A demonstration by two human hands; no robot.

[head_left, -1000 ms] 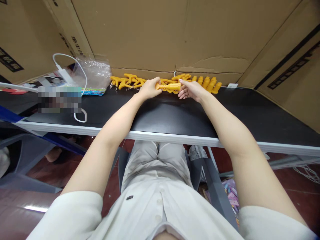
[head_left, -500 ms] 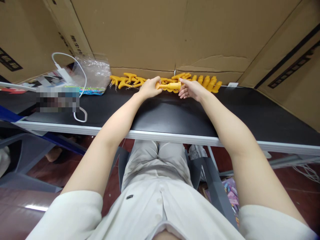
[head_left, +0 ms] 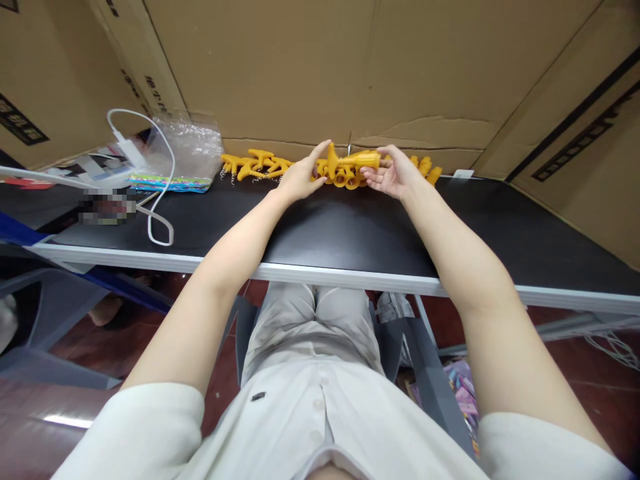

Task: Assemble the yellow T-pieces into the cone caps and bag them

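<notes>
My right hand [head_left: 395,175] grips the far end of a yellow plastic corkscrew [head_left: 357,161], with a T-shaped handle at its left and a ribbed sleeve at its right. It lies about level, above the row of parts. My left hand [head_left: 303,177] is beside the T-handle, thumb and forefinger spread apart around its left side, seemingly holding nothing. Behind my left hand lie several loose yellow T-handles with metal spirals [head_left: 250,163]. Below the held piece, round ends of more yellow pieces [head_left: 345,180] show. Yellow sleeves [head_left: 427,167] stand partly hidden behind my right hand.
A black tabletop [head_left: 345,230] has a pale metal front edge [head_left: 350,277]. Tall cardboard [head_left: 280,73] walls the back. At left lie a clear plastic bag [head_left: 190,147], a white cable [head_left: 170,160] and colourful packets [head_left: 175,183]. A small white piece [head_left: 463,174] is at the right.
The left hand has opened off the T-handle, which now shows upright at the sleeve's left end. The screw between handle and sleeve is no longer visible. The right hand has moved slightly right.
</notes>
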